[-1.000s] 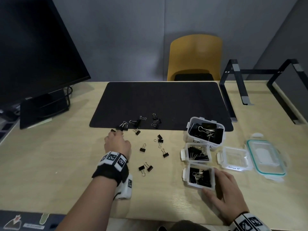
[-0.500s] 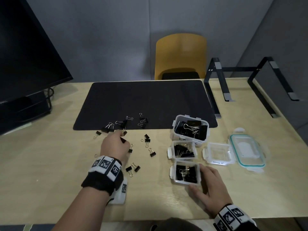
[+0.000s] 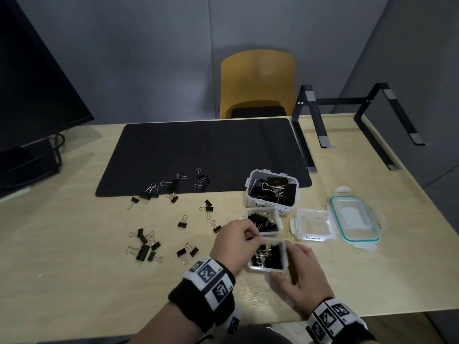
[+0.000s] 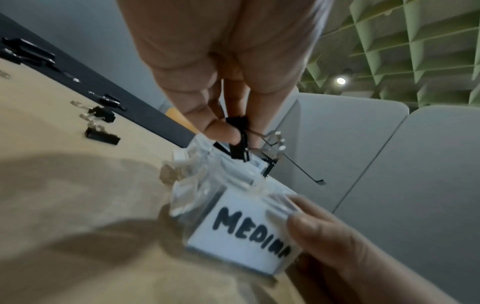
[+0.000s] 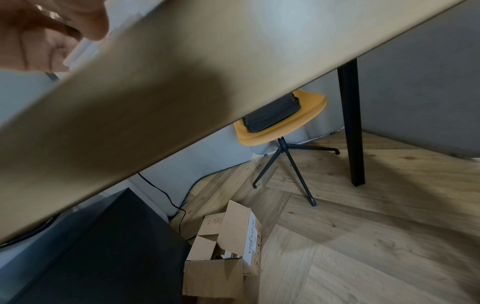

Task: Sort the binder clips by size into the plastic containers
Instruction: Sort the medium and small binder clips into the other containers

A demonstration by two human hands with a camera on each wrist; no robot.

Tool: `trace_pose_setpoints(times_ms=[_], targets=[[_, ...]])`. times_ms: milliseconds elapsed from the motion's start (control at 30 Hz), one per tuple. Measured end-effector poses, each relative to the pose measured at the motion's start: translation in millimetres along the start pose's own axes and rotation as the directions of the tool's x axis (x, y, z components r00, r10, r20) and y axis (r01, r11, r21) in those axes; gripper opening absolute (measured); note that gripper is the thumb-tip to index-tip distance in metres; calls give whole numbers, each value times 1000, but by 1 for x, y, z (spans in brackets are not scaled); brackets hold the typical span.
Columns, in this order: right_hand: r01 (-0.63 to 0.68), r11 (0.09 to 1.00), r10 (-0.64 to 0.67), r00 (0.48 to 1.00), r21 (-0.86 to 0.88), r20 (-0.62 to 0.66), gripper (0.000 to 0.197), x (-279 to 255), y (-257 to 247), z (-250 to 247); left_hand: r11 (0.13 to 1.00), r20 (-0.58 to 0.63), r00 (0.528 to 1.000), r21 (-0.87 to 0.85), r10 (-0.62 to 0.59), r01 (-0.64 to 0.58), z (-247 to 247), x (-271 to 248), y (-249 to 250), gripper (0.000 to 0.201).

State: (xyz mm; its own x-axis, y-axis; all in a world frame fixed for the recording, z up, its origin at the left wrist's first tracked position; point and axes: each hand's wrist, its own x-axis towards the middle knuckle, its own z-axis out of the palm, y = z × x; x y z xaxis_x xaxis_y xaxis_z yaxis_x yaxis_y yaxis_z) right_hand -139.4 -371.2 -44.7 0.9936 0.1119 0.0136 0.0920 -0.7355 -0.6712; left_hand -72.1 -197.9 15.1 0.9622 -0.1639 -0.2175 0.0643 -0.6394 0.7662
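Observation:
A black binder clip (image 4: 240, 139) hangs over the clear container labelled "MEDIUM" (image 4: 241, 230), pinched between the thumb and fingers of my left hand (image 4: 240, 131). In the head view this hand (image 3: 253, 238) is at the near container's (image 3: 268, 268) far left corner. That container has several black clips inside. My right hand (image 3: 294, 263) holds it from the right, thumb on the labelled front wall. Many loose clips (image 3: 146, 249) lie on the table to the left, and more (image 3: 173, 184) sit at the mat's edge.
Behind the medium container stand a second small tub with clips (image 3: 264, 220) and a taller tub of big clips (image 3: 273, 192). An empty piece labelled "Small" (image 3: 311, 224) and a teal-rimmed lid (image 3: 355, 219) lie to the right. Black mat (image 3: 203, 150), monitor (image 3: 29, 83), metal stand (image 3: 347, 115).
My left hand left the loose clips near the mat and came right and toward me with a clip, ending above the medium container. My right hand stays on that container.

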Motion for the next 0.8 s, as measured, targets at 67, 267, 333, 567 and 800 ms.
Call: trace_pose_setpoints(times_ms=[67, 267, 333, 567, 800], targets=[[8, 1000, -8, 1000, -4, -14, 64, 0, 1, 1, 1000, -28, 1000, 8, -14, 15, 8, 2, -1, 7], [-20, 999, 19, 1000, -26, -11, 70, -1, 8, 6, 987, -100, 992, 147, 80, -65, 16, -2, -3, 8], [-23, 1000, 23, 1000, -20, -9, 69, -1, 9, 6, 970, -88, 990, 224, 112, -90, 13, -4, -1, 14], [-11, 1000, 11, 1000, -21, -8, 66, 0, 9, 7, 922, 40, 977, 324, 210, -212, -11, -1, -9, 16], [-3, 1000, 3, 1000, -25, -9, 65, 0, 10, 7, 887, 48, 968, 391, 246, -245, 2, -8, -12, 26]])
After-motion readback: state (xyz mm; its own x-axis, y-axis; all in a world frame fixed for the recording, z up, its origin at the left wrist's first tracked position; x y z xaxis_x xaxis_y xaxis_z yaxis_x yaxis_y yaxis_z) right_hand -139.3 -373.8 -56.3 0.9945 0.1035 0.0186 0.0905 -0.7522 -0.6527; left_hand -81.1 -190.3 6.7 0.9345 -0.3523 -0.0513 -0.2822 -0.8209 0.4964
